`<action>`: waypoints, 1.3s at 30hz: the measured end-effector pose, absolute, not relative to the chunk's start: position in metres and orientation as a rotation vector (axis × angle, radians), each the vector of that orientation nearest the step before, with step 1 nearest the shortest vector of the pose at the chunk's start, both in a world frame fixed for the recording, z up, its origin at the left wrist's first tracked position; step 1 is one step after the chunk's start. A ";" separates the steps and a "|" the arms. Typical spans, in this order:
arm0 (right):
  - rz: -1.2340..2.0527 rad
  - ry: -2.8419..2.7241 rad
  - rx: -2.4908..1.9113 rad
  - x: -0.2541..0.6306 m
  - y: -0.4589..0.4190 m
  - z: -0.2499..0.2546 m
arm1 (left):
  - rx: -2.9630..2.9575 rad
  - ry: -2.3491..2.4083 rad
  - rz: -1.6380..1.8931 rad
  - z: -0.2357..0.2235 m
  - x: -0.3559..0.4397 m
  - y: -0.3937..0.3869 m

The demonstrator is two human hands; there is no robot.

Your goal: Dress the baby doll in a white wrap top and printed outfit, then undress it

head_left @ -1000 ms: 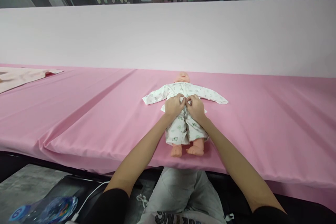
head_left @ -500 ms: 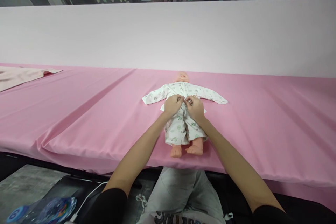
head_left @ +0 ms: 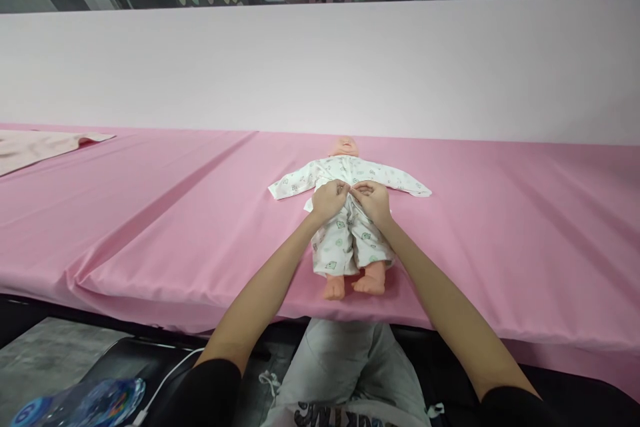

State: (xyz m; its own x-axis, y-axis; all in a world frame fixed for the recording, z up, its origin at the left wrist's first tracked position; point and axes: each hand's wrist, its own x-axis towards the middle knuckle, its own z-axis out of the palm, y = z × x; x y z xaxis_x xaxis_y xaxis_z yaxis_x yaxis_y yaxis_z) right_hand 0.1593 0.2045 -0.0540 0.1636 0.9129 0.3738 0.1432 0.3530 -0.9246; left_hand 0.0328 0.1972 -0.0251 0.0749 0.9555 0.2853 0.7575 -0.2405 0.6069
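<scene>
A baby doll [head_left: 345,145] lies on its back on the pink-covered table [head_left: 190,227], feet toward me. It wears a white printed long-sleeved top [head_left: 300,180], sleeves spread to both sides, and matching printed pants [head_left: 333,247]; its bare feet [head_left: 370,285] stick out below. My left hand [head_left: 330,199] and my right hand [head_left: 373,201] meet over the doll's waist. Both have their fingers pinched together, nearly touching each other. What they pinch looks like the pants' waist, but the fingertips hide the exact spot.
A pale cloth [head_left: 45,147] lies at the table's far left. Behind the table stands a white partition [head_left: 320,70]. At lower left, a plastic bottle [head_left: 85,403] and a white cable [head_left: 170,373] rest by a black seat.
My right hand's fingers have shifted slightly and look straighter, still pinched at the waist. My left hand stays in place. The whole view has moved a little.
</scene>
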 end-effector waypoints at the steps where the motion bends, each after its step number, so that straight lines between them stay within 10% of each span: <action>1: 0.826 -1.251 -1.072 0.160 0.205 -0.054 | 2.065 1.713 0.945 -0.027 0.033 0.198; 12: 0.197 -1.510 -1.181 0.153 0.192 -0.049 | 2.096 1.719 1.039 -0.031 0.034 0.199; 39: 0.089 -1.703 -1.303 0.163 0.204 -0.056 | 2.552 1.797 1.041 -0.035 0.036 0.194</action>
